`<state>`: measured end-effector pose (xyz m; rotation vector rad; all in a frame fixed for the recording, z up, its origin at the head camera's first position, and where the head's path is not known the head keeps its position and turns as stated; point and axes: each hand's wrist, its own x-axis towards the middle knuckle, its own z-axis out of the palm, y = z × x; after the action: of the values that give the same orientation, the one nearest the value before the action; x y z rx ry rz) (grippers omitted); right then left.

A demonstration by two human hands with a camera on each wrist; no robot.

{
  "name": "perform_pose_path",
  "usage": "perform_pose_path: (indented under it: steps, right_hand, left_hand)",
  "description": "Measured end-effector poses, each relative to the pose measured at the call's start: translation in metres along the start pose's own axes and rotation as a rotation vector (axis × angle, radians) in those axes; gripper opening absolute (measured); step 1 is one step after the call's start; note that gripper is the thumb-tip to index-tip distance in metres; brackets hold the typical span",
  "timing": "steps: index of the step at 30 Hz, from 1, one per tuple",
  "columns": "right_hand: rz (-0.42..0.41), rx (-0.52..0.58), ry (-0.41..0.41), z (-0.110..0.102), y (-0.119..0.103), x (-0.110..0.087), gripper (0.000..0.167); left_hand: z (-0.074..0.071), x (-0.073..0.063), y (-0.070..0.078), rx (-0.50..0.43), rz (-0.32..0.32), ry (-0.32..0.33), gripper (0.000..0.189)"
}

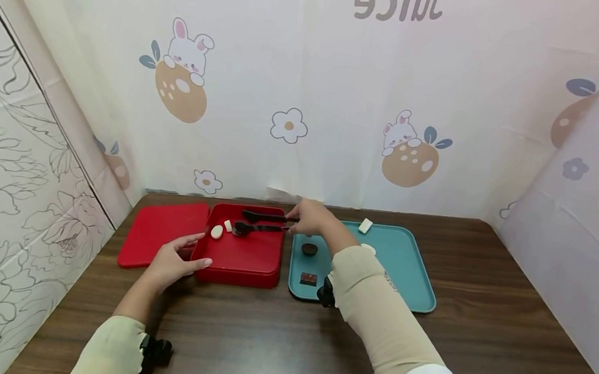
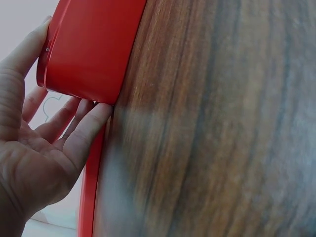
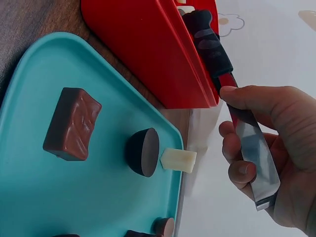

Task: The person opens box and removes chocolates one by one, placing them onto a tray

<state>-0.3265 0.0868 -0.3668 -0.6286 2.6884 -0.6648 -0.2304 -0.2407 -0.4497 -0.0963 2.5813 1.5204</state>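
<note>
My right hand (image 1: 312,216) grips metal tongs with black tips (image 3: 205,37), held sideways over the red box (image 1: 240,278). The two tips are spread apart inside the box. Close by the tips lie a white oval piece (image 1: 217,231) and a small white block (image 1: 228,226). My left hand (image 1: 171,264) holds the box at its front left corner, thumb on the front rim and fingers along the left side. Beneath my right forearm is a teal tray (image 1: 413,292), carrying a dark chocolate dome (image 3: 143,152), a brown chocolate bar (image 3: 73,124) and a cream block (image 3: 178,160).
Left of the box, a flat red lid (image 1: 161,234) lies on the brown wooden table (image 1: 243,342). Another white block (image 1: 365,226) sits at the tray's back edge, and a white round piece (image 1: 369,249) is partly behind my sleeve. A printed curtain (image 1: 339,95) hangs behind the table.
</note>
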Motion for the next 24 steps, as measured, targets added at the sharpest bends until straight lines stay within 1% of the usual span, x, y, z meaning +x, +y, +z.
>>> perform_pose_path:
  steps: [10, 17, 24]
  right_hand:
    - [-0.011, -0.025, -0.037, 0.0039, -0.0023, -0.0007, 0.034]
    - [-0.046, -0.121, -0.018, 0.0070, -0.0035, -0.0017, 0.031]
    - [-0.077, -0.142, -0.022, 0.0066, -0.0014, -0.0037, 0.030]
  left_hand:
    - [0.0002, 0.0002, -0.0003, -0.013, 0.007, -0.005, 0.077]
    - [-0.0004, 0.0014, -0.0012, -0.036, 0.007, -0.011, 0.079]
    - [-0.0003, 0.0003, -0.0020, -0.030, 0.020, -0.015, 0.080]
